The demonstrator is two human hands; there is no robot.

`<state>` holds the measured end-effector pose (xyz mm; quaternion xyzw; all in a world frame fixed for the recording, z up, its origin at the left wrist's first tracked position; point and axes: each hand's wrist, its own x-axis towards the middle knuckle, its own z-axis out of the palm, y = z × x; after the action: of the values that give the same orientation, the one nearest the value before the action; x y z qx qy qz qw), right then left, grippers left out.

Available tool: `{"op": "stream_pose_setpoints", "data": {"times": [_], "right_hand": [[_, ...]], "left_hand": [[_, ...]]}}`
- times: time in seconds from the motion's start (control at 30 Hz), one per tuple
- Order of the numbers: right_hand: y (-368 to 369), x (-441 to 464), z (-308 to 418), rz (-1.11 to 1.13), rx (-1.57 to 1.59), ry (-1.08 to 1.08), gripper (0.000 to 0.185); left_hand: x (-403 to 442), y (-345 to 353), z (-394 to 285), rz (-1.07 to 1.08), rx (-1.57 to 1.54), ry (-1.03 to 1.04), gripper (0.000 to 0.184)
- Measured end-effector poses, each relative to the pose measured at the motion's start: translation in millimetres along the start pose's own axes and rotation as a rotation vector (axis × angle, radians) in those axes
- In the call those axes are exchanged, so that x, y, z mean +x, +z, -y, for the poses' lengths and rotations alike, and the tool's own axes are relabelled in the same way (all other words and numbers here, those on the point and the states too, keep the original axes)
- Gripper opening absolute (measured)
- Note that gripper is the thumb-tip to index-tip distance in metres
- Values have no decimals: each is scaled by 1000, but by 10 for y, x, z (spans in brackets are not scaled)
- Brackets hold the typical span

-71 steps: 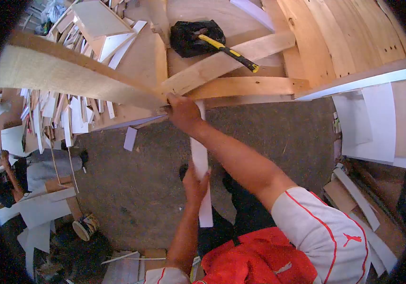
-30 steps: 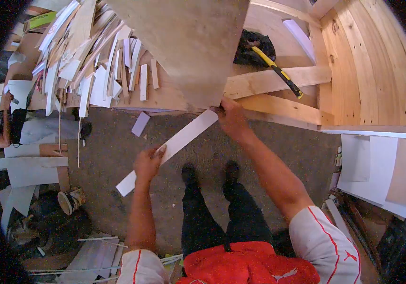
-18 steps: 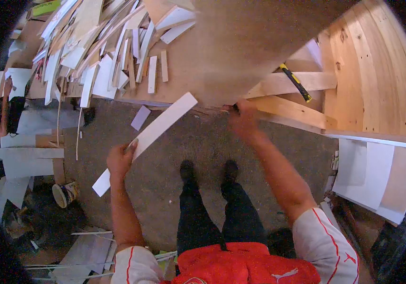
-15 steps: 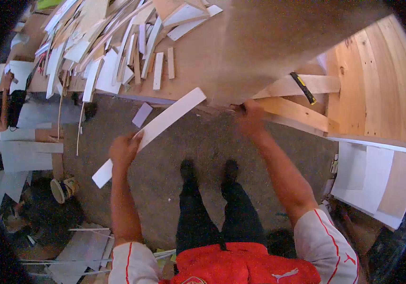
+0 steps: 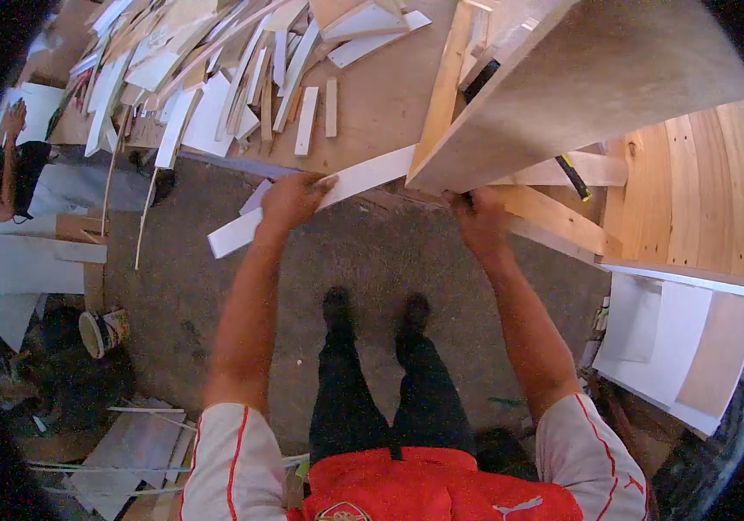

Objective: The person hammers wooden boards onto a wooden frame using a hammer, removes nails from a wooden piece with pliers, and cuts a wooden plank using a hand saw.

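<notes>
My left hand (image 5: pixel 292 205) is closed around a long white wooden strip (image 5: pixel 370 175). The strip slants up to the right, and its far end meets the lower left corner of a tilted brown wooden panel (image 5: pixel 580 95). At the panel's bottom edge, my right hand (image 5: pixel 481 222) is closed with its fingers curled on the edge; the fingertips are partly hidden. Behind the panel's left side a light wooden batten (image 5: pixel 447 82) shows. A black-and-yellow tool (image 5: pixel 573 178) lies on a wooden crosspiece (image 5: pixel 606 168) to the right of my right hand.
Wood offcuts (image 5: pixel 207 78) are heaped on the worktable (image 5: pixel 368 95) at upper left. A planked wooden piece (image 5: pixel 693 182) stands at right, above white boards (image 5: pixel 667 339). A bucket (image 5: pixel 103 333) sits on the floor at left. Another person's arm (image 5: pixel 9 165) shows at far left.
My left hand has carried the white strip up and right, to the panel's corner. The panel is tilted up more, exposing the batten behind it. My right hand has shifted slightly right.
</notes>
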<state>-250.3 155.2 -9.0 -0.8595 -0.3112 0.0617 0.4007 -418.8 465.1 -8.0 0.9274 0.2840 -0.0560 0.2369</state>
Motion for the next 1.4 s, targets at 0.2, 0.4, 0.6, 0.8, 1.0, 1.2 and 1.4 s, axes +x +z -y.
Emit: {"op": "stream_pose_setpoints", "data": {"times": [0.2, 0.4, 0.6, 0.8, 1.0, 1.2, 1.4], "right_hand": [[-82, 18, 76, 2, -136, -46, 19], [-32, 20, -69, -1, -154, -60, 18], [-152, 44, 175, 30, -28, -67, 18], [-140, 5, 222, 18, 52, -32, 16], [-18, -23, -52, -1, 13, -94, 20], [-65, 18, 71, -12, 88, -140, 23], [-84, 40, 128, -5, 135, -108, 20]], "left_hand": [[66, 505, -303, -289, 98, 94, 44], [-104, 459, -464, -522, 5, 143, 51], [19, 523, -362, -428, 327, 520, 59], [294, 489, -488, -337, 329, 616, 60], [661, 775, -589, -244, 348, 630, 57], [389, 457, -515, -118, 330, 462, 59], [577, 661, -433, -191, 281, 545, 51]]}}
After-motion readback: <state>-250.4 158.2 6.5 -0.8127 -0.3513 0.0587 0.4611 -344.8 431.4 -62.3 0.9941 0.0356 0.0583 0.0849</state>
